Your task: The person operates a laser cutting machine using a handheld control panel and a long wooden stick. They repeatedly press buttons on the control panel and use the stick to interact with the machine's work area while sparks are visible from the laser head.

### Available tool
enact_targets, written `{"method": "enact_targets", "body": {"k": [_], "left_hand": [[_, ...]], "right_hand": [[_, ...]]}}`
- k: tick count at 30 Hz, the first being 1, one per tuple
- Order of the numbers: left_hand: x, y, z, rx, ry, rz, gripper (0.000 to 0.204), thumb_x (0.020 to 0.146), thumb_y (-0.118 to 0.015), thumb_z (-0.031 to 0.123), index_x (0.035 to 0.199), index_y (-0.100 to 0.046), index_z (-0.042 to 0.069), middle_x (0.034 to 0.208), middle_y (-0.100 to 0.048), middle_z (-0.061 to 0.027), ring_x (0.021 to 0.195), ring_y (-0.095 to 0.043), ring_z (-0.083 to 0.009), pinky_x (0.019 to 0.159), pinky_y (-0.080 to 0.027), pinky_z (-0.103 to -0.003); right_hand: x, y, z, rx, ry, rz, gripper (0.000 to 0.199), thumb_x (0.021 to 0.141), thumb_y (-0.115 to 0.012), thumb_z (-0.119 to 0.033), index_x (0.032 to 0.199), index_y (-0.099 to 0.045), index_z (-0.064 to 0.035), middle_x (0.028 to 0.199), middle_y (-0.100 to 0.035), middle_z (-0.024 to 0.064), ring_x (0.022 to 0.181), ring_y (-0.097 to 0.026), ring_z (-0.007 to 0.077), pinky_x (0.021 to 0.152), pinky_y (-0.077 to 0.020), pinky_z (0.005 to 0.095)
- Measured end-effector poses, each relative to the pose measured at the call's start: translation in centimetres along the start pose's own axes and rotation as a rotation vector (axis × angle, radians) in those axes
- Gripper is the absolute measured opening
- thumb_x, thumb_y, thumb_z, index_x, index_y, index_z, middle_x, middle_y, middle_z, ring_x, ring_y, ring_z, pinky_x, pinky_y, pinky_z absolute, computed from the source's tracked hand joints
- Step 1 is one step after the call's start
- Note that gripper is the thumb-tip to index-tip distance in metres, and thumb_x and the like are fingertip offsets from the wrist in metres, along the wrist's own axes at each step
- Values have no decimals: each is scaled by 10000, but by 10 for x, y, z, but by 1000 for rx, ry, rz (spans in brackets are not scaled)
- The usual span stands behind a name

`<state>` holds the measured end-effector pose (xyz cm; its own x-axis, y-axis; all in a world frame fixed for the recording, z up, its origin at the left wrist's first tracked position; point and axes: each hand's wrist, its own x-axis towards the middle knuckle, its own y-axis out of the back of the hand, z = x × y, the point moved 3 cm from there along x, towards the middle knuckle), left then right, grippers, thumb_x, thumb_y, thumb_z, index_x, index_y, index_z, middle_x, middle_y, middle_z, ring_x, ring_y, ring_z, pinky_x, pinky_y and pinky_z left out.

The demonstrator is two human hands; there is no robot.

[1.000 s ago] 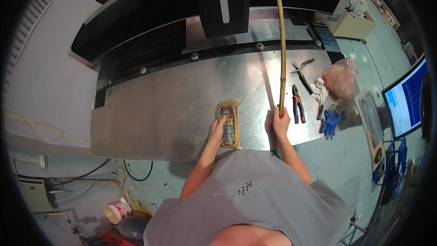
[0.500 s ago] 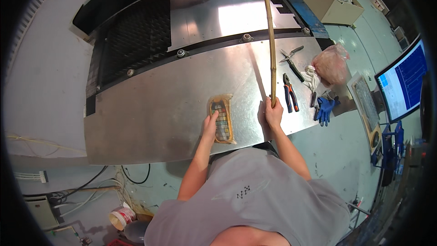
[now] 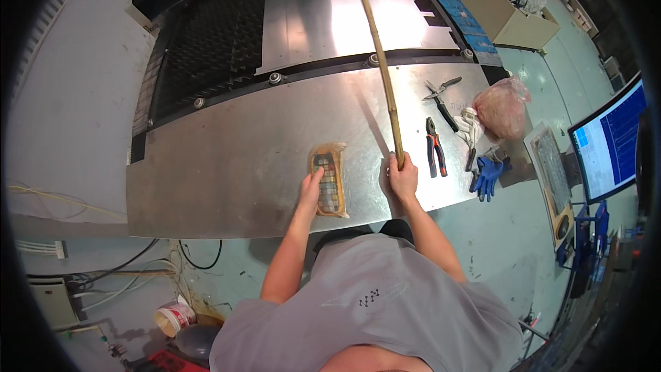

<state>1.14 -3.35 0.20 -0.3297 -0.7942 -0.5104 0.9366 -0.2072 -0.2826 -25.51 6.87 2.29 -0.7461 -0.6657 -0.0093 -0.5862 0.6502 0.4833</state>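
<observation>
My left hand is closed around a handheld keypad controller with many coloured keys, wrapped in yellowed clear plastic. Its thumb lies over the keys. In my right hand is the lower end of a long bamboo stick, gripped in a fist. The stick slants away from me and a little left, over the metal sheet in front of me. Its far tip hangs above the bright sheet lying on the machine bed.
To the right lie orange-and-black pliers, a second cutting tool, white gloves, a blue glove and a pink plastic bag. Beyond them stand a keyboard and a monitor. Rollers line the bed's edge.
The bamboo stick's far end has swung to the left, and my right hand has shifted slightly left with it. My left hand still holds the controller. The whole view has shifted a little.
</observation>
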Motion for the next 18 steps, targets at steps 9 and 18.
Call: {"method": "enact_targets", "body": {"k": [9,18], "left_hand": [[-4,4,5,30,-52,36,431,1085,-609,374,1307,-659,8,1152,-718,-46,1009,-676,-145,928,-531,-318],[-3,6,-2,24,-103,163,436,1076,-630,366,1313,-643,0,1156,-720,-54,1005,-684,-145,903,-549,-313]], "right_hand": [[2,3,-3,-110,77,-118,344,996,-671,-368,1159,-702,-67,735,-703,246,744,-719,471,683,-557,564],[0,11,-6,-114,189,-287,321,995,-665,-356,1153,-697,-79,740,-695,247,738,-707,485,683,-558,583]]}}
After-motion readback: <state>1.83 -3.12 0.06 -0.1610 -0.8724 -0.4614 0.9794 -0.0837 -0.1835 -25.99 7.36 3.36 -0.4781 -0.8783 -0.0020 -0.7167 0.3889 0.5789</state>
